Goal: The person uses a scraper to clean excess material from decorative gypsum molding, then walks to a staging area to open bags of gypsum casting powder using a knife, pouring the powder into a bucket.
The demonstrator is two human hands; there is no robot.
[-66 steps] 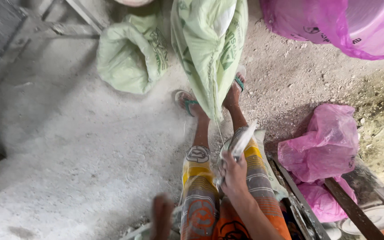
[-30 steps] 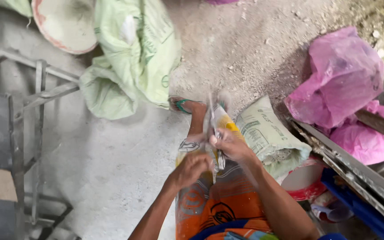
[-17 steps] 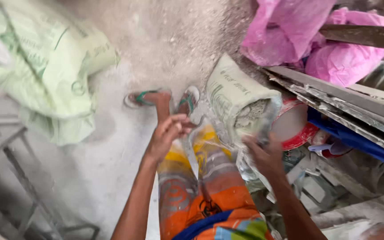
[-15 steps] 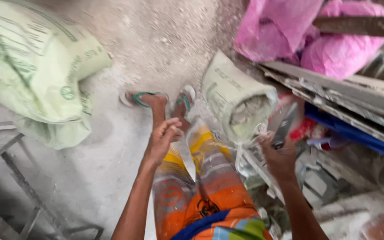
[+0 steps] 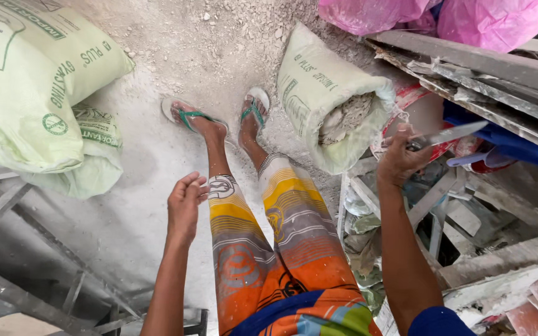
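pale green sacks (image 5: pixel 38 81); pink bags (image 5: pixel 499 18); orange-yellow-grey striped trousers (image 5: pixel 281 249); green-strapped sandals (image 5: pixel 194 115); blue board (image 5: pixel 512 140).

Two hands: left hand (image 5: pixel 185 205), right hand (image 5: pixel 400 158). One flat blade (image 5: pixel 446 135). Three pale green sacks (image 5: pixel 26 87) (image 5: pixel 91 158) (image 5: pixel 325 106). Two green sandals (image 5: pixel 188 115) (image 5: pixel 254 109). Two pink bags (image 5: pixel 368 11) (image 5: pixel 499 22).

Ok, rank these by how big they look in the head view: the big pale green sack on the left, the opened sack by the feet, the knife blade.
1. Big pale green sack, cut off by the frame edge.
2. Opened sack, clearly smaller.
3. Knife blade in the right hand, smallest.
The big sack may be nearer the camera, which exaggerates it.
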